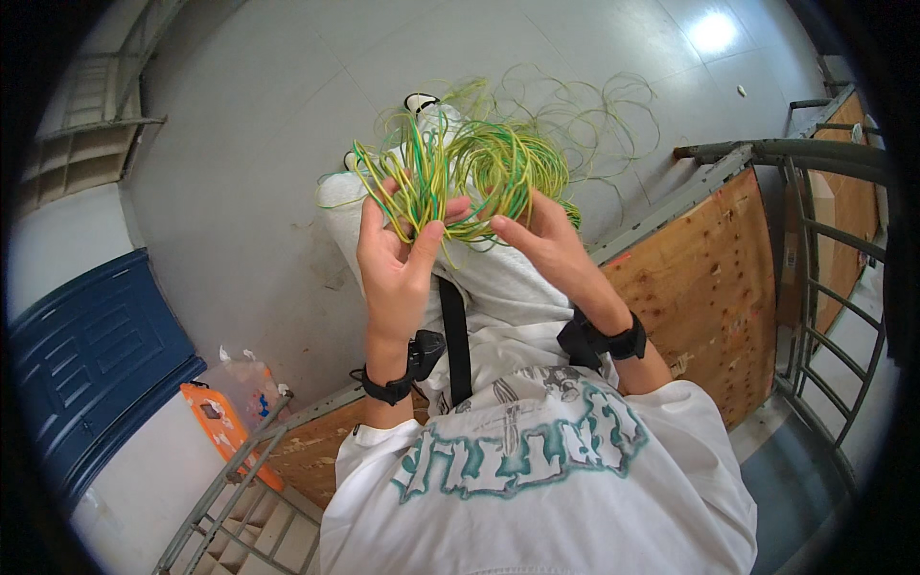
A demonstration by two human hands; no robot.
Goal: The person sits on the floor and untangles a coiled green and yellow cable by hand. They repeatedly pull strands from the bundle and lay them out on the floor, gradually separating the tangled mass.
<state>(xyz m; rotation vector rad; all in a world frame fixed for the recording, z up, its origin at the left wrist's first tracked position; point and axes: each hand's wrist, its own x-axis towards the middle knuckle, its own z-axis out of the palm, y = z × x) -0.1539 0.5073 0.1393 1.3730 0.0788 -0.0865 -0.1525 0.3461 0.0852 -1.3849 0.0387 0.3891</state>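
Observation:
A big loose coil of yellow-green wire [496, 162] lies over my lap, its far side spreading into thin tangled loops [604, 118]. My left hand [399, 262] grips a bunch of wire strands [413, 180] at the coil's left, thumb in front and fingers partly hidden behind. At the near right edge of the coil, my right hand [557, 248] holds more strands between thumb and fingers; some fingertips are hidden by the wire. Both wrists wear black straps. Under the wire are my light trousers [510, 277], with a black strap [454, 338] hanging down the middle.
I sit on a bed's wooden board [693, 309] with a grey metal frame. A metal ladder rail [837, 309] rises at right. A blue door [100, 345] and a clear box with an orange lid [219, 417] are at left. Grey tiled floor [237, 180] lies ahead.

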